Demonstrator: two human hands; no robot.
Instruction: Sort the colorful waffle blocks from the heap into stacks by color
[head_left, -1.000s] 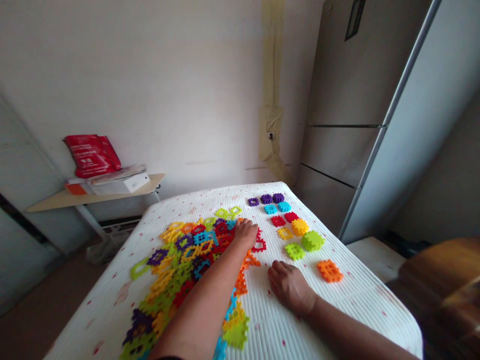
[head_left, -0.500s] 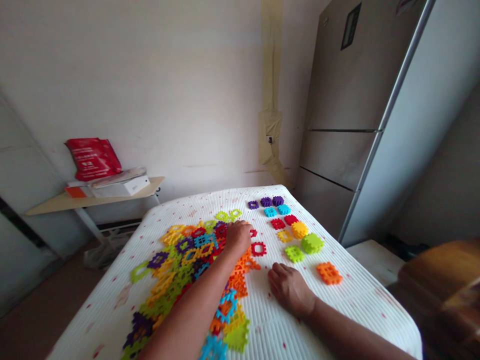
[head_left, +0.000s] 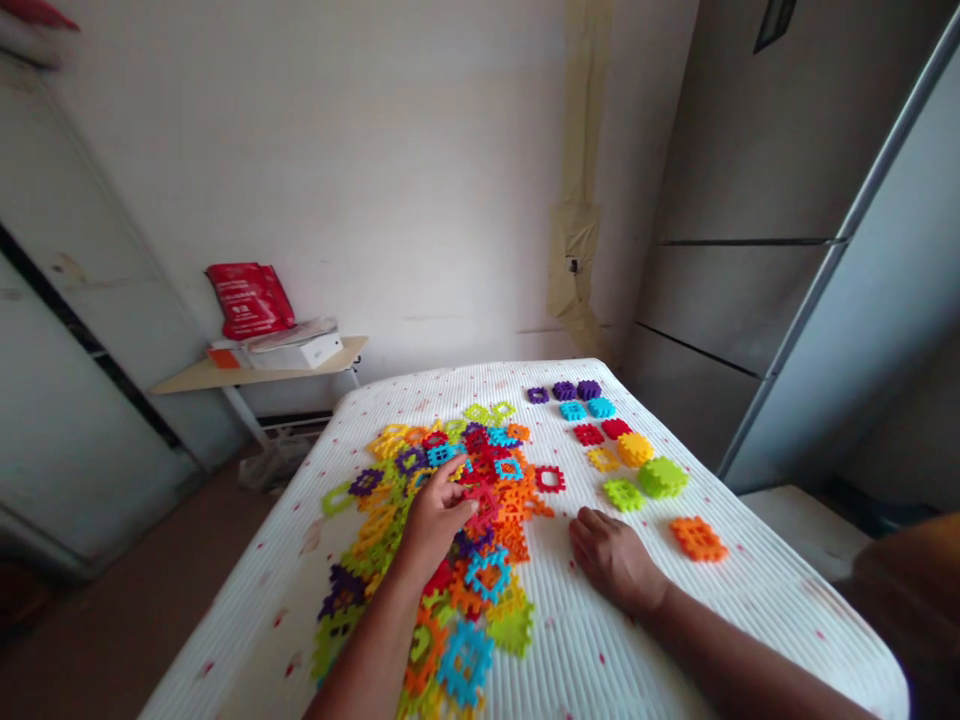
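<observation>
My left hand (head_left: pixel 436 515) is over a loose pile of toothed plastic building pieces (head_left: pixel 397 510), its thumb and fingers apart with nothing between them. A red piece (head_left: pixel 484 505) lies just beyond its thumb. My right hand (head_left: pixel 611 560) rests on the white table cover (head_left: pixel 600 640), fingers curled under so their inner side is hidden. A red square frame (head_left: pixel 550 479) lies between the pile and the sorted pieces. Right of it, purple (head_left: pixel 564 390), blue (head_left: pixel 573 411), red (head_left: pixel 589 435), yellow (head_left: pixel 635 449), green (head_left: pixel 663 478) and orange (head_left: pixel 698 538) pieces are grouped by colour, some stacked.
A tall grey refrigerator (head_left: pixel 727 300) stands beyond the table's right side. Back left, a small side table (head_left: pixel 195 378) bears a white box (head_left: pixel 300 350) and a red package (head_left: pixel 251 300). A wall socket (head_left: pixel 574 265) is behind.
My left hand has drawn back toward me from the far right part of the pile, and its fingers have spread. My right hand stays resting in place. The view has turned left.
</observation>
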